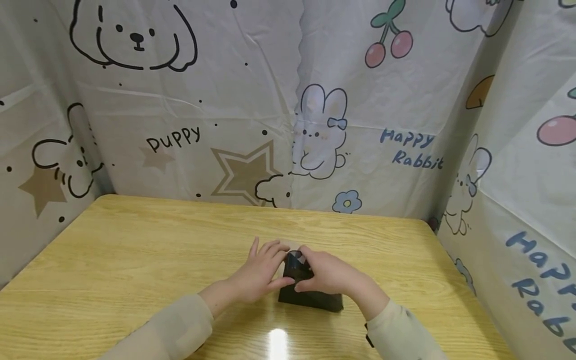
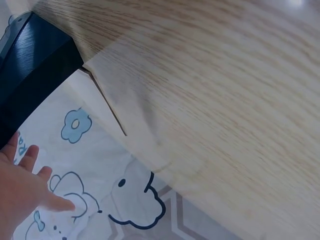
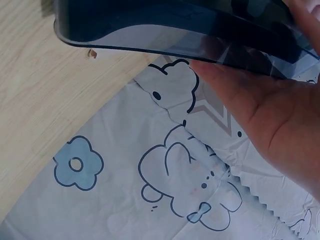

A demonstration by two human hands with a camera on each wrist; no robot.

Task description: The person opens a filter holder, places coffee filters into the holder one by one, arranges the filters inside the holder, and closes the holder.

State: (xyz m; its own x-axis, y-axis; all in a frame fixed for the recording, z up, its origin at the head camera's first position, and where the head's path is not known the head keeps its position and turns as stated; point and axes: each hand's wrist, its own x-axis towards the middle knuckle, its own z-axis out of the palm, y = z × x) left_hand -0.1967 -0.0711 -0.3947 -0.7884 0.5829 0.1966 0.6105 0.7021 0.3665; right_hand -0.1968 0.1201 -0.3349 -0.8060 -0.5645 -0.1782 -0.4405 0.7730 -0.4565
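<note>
A black box-like thing point(image 1: 310, 299) with a dark see-through part point(image 1: 294, 267) stands on the table before me; its exact kind is unclear. My right hand point(image 1: 326, 272) grips the see-through part from the right, thumb in front and fingers behind. In the right wrist view the right hand point(image 3: 270, 115) lies along the smoky curved edge point(image 3: 150, 37). From the left, my left hand point(image 1: 258, 275) touches the thing with spread, fairly straight fingers. The left wrist view has the left hand point(image 2: 22, 195) by the dark body point(image 2: 35, 60), its fingertips partly hidden.
The wood-grain table point(image 1: 157, 250) reaches to a white printed cloth point(image 1: 252, 115) hung behind it and at both sides. A thin dark line point(image 2: 107, 102) runs out from the black thing in the left wrist view.
</note>
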